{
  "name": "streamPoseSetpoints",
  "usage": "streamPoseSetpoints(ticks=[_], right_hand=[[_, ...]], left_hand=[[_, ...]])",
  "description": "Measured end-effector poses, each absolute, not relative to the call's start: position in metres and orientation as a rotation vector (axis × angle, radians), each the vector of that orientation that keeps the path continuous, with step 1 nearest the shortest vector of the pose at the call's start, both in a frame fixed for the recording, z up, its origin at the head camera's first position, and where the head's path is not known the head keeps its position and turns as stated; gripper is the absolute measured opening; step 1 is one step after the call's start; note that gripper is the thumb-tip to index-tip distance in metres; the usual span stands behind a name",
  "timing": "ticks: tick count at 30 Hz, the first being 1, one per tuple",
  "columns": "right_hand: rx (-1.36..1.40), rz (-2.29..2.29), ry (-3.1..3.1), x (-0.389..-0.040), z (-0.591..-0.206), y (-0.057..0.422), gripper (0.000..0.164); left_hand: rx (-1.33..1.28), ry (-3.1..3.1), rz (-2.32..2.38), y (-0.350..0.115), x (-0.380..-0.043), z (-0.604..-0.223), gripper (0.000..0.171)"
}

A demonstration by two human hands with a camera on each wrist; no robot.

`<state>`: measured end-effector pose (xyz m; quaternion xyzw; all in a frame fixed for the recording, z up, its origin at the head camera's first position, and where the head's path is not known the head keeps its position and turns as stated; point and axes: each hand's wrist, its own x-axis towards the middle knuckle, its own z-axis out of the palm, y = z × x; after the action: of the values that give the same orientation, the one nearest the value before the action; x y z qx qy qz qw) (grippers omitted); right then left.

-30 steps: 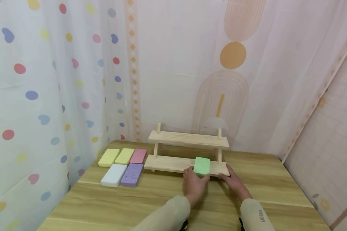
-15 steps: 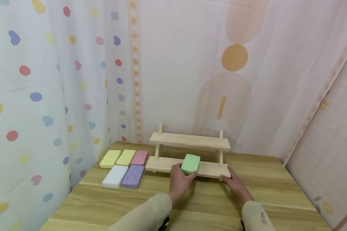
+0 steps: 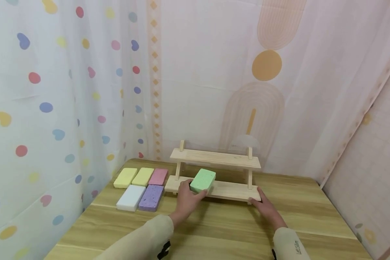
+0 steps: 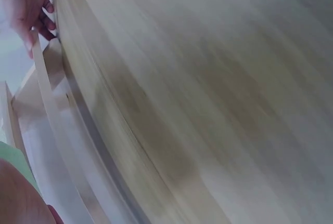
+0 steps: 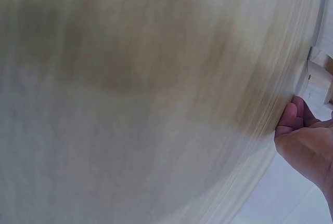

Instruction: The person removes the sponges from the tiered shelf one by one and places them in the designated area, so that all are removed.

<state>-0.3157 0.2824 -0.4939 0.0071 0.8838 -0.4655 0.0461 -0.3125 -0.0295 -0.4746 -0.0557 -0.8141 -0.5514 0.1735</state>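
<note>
My left hand [image 3: 186, 200] grips a pale green sponge [image 3: 203, 180], tilted, in front of and over the left half of a two-tier wooden rack's lower board [image 3: 230, 191]. Whether the sponge touches the board I cannot tell. At the right end of that board, my right hand [image 3: 267, 207] holds its edge between thumb and fingers. The left wrist view shows only a sliver of the green sponge [image 4: 15, 159] above part of my left hand [image 4: 21, 198]. In the right wrist view, curled fingers of my right hand [image 5: 307, 143] appear at the right edge, beside the rack.
Left of the rack lie several sponges on the wooden table [image 3: 234, 234]: two yellow ones [image 3: 125, 178], a pink one [image 3: 158, 177], a white one [image 3: 131, 198] and a purple one [image 3: 151, 198]. The upper board [image 3: 214, 157] overhangs behind. Patterned curtains [image 3: 201, 72] enclose the table.
My left hand has carried the green sponge leftward along the lower board, and the sponge has become more tilted. My right hand has stayed at the board's right end.
</note>
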Motion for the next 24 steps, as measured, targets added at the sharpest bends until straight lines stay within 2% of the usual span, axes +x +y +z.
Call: streamPoseSetpoints(ticks=[14,21,24], right_hand=[[0.021,-1.425,2.690,-0.315,-0.492,0.283,0.087],[0.018,-1.422,2.685,-0.316,-0.491,0.281,0.088],[-0.002,-1.430,2.684,-0.316,-0.491,0.284,0.088]], left_hand=[[-0.148,-2.289,-1.477,-0.105,-0.323,-0.465,0.066],[-0.217,-2.224,-1.492,-0.142,-0.328,-0.460,0.049],[-0.170,-2.269,-1.489,-0.154,-0.328,-0.460,0.056]])
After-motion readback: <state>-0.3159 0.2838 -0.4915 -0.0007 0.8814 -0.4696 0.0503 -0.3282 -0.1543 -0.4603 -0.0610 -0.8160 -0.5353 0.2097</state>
